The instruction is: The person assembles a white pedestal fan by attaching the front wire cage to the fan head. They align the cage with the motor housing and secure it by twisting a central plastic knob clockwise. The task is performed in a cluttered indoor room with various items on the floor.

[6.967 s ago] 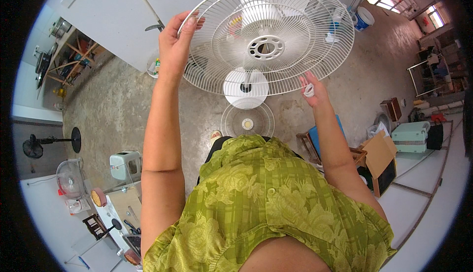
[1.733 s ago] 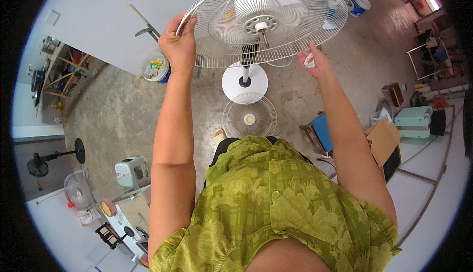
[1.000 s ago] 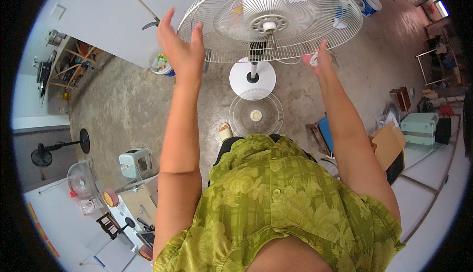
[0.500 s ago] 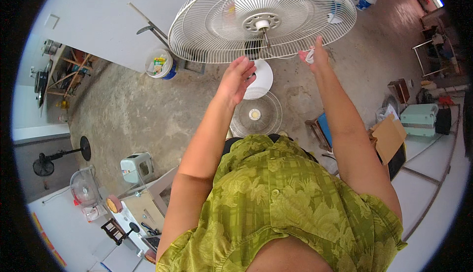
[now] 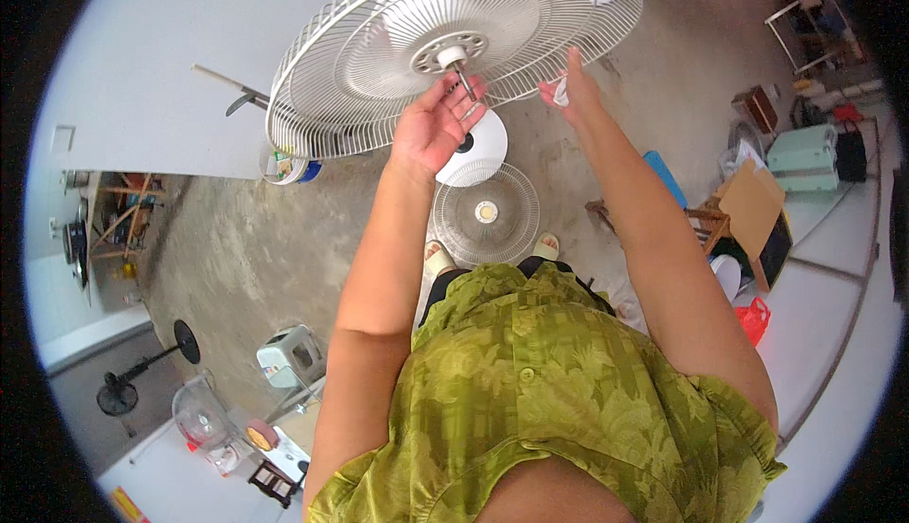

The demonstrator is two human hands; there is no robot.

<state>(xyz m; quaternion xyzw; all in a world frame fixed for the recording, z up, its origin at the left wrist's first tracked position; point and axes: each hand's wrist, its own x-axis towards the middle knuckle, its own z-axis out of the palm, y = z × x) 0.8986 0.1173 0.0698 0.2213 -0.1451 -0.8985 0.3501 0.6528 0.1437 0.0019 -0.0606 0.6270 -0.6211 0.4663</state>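
A white wire fan guard (image 5: 350, 69) stands in front of me, with a metal shaft (image 5: 465, 81) poking out of the white hub at its centre. My left hand (image 5: 434, 125) is palm up just below the hub, fingers apart near the shaft tip; whether they touch it I cannot tell. By the guard's lower right rim is my right hand (image 5: 579, 95), with a small white piece (image 5: 561, 92) held in its fingers. Under the guard lies a white round base (image 5: 478, 165). A second round wire grille (image 5: 511, 203) rests on the floor before my feet.
A white bucket (image 5: 276, 169) stands by the wall at left. To the right are an open cardboard box (image 5: 748, 203), a pale green case (image 5: 800, 156) and a red bag (image 5: 754, 319). At lower left are a black stand fan (image 5: 117, 396) and a white boxy appliance (image 5: 292, 356).
My left hand has turned palm up and come to the shaft at the hub. The right hand keeps the white piece near the rim. The view has shifted, and my feet now show.
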